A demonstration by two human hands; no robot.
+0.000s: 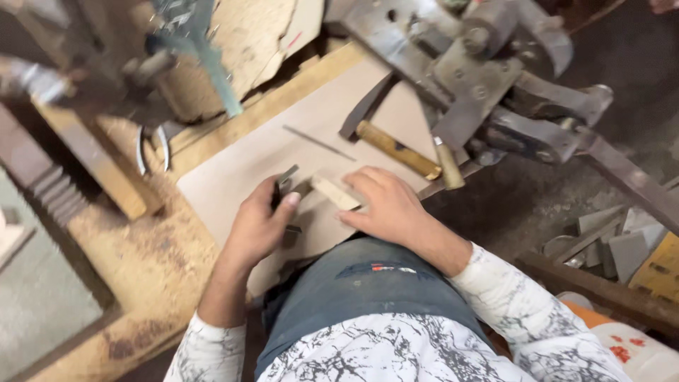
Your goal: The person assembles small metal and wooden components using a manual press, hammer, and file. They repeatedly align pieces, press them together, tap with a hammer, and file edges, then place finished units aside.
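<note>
The left hand is curled shut around a small dark metal tool, thumb laid along its side, the tool's tip poking up past the knuckles. The right hand lies palm down with its fingers together, pressing on a small pale wood block whose free end juts toward the left hand; block and tool are just beside each other. Both hands rest on a tan board, near its near edge, and the board lies across the person's lap, over blue jeans. Toward the far edge of the board lies a thin metal rod, well apart from the hands. At the board's far right corner lies a hammer with a yellow wooden handle, and just beside it a short pale handle sticks over the right edge. Beyond that edge stands a heavy grey metal machine. Past the board's left corner, pliers lie on a sawdust-covered wooden surface. The sleeves are white with a dark marbled pattern.
</note>
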